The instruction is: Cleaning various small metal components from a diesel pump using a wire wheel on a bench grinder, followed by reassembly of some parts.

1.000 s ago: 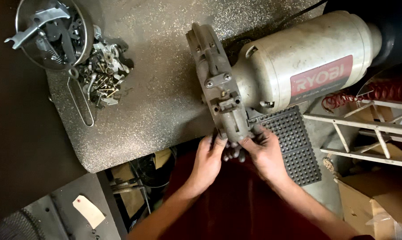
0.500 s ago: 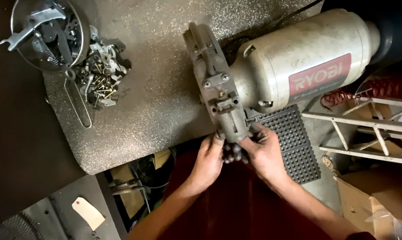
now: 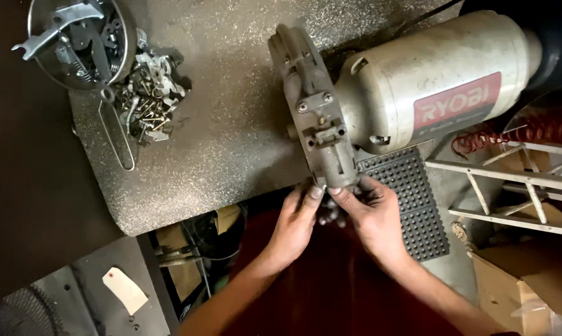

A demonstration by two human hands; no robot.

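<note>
A: Head view, straight down onto a speckled grey stone-look worktop [image 3: 231, 124]. Both hands in at its near edge, on the grey cast-metal bracket [image 3: 318, 118] bolted across the end of a cream cylindrical motor housing [image 3: 430, 87].

B: Grips?

A: Left hand [image 3: 296, 224] narrow, fingertips pinched against the bracket's near tip from the left. Right hand [image 3: 371, 214] just as tight, thumb and forefinger closed on the same tip from the right. Something small and dark tucked between the two palms; impossible to tell what.

B: And the lie of that bracket?

A: Long axis running away from the hands, near tip at the fingers, far end up and slightly left across the worktop. Motor housing lying crosswise to it, off to the right. Both hands about equally near, left a shade lower.

B: Surfaces?

A: Rough, dull casting, screw heads and a stepped block along its spine. Housing smooth, painted, scuffed, with a red label. Under the right wrist, a black studded rubber mat [image 3: 411, 199].

B: Further out?

A: Far left, well apart, a round metal bowl [image 3: 116, 59] of loose tools, beside it a heap of small screws and fittings [image 3: 150, 99]. Right side, a red coiled cable [image 3: 505, 134] over a white wire rack [image 3: 511, 186].
</note>
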